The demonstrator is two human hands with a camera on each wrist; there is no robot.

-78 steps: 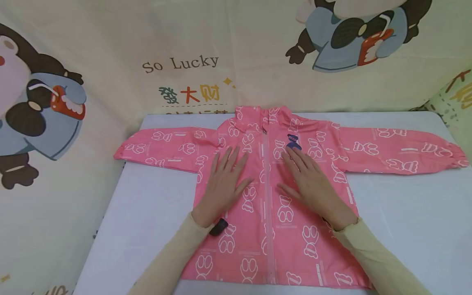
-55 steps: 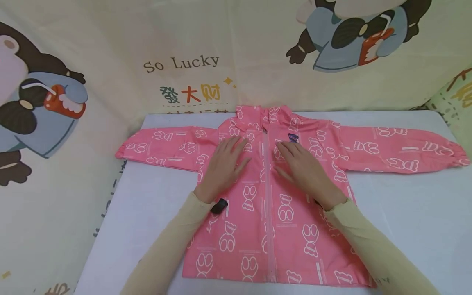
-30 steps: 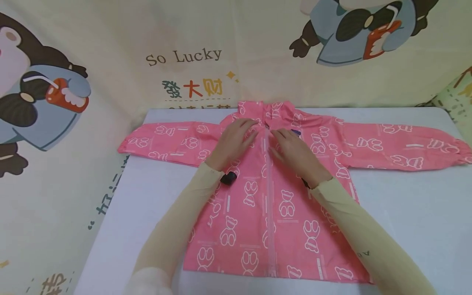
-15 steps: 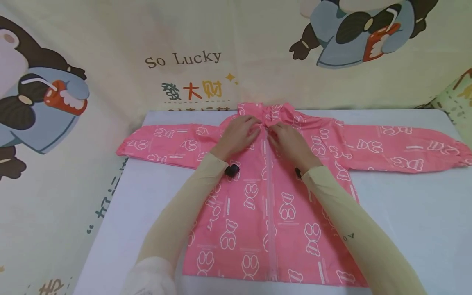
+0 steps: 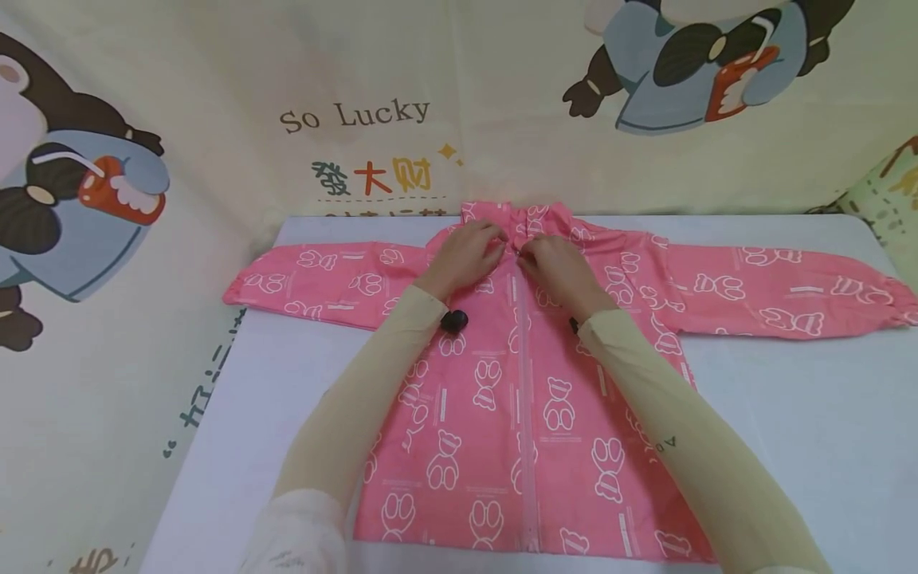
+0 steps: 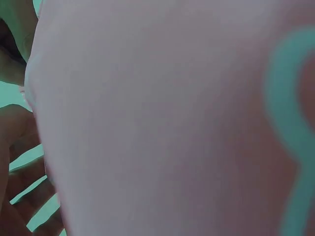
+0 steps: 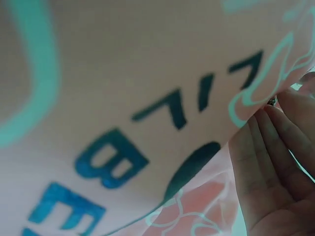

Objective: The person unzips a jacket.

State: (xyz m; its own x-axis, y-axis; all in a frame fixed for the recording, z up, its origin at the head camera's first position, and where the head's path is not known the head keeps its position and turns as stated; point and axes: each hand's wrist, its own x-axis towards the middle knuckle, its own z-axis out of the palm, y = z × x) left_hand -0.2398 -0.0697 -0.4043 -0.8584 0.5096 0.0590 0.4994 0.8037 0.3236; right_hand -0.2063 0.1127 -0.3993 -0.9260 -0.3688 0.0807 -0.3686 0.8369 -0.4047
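Observation:
A pink zip-up jacket with white bear outlines lies front up, its collar at the far side. At the base of the collar, my left hand pinches the jacket's fabric beside the top of the zip. Facing it from the other side, my right hand pinches the small zipper pull at the top of the zip, fingertips largely covering it. The right wrist view shows my right hand's curled fingers at the fabric edge, beside dark printed letters. Pale fabric fills most of the left wrist view.
The jacket's sleeves, the left-hand one and the right-hand one, stretch out sideways over the white table. Behind the table hangs a cream cloth with cartoon figures and lettering. A dark wrist device sits at the left cuff.
Both hands have slid from flat on the jacket's chest up to the collar base. Their fingers have curled in, the left onto the fabric and the right onto the zipper pull.

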